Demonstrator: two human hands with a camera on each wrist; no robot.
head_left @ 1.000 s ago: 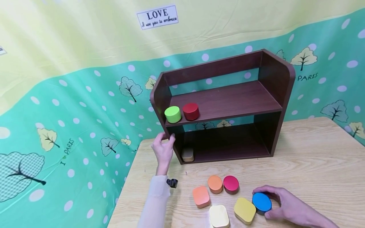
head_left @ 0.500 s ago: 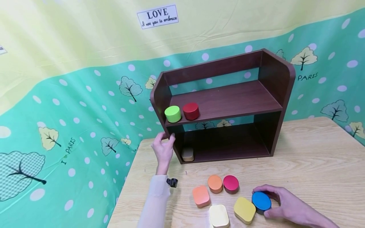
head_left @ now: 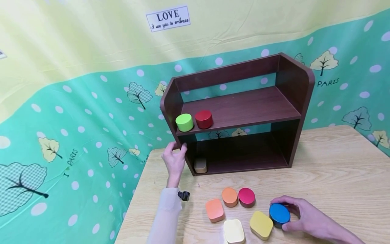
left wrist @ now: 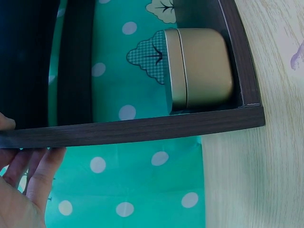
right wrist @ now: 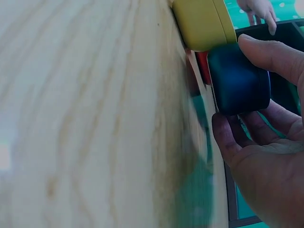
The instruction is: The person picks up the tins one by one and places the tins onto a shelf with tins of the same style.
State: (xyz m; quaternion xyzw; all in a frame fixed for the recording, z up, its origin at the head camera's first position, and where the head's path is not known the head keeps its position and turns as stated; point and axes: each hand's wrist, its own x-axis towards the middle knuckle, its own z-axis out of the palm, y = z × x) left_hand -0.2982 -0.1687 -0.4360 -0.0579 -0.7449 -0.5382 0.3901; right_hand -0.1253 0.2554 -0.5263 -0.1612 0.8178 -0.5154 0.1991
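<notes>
Wooden table point(head_left: 335, 169); right hand point(head_left: 307, 220) around blue tin point(head_left: 279, 214)

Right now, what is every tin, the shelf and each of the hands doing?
blue tin: on table, gripped by right hand
left hand: holding shelf side
green tin, red tin: closed, upper board
beige tin: closed, bottom board
</notes>
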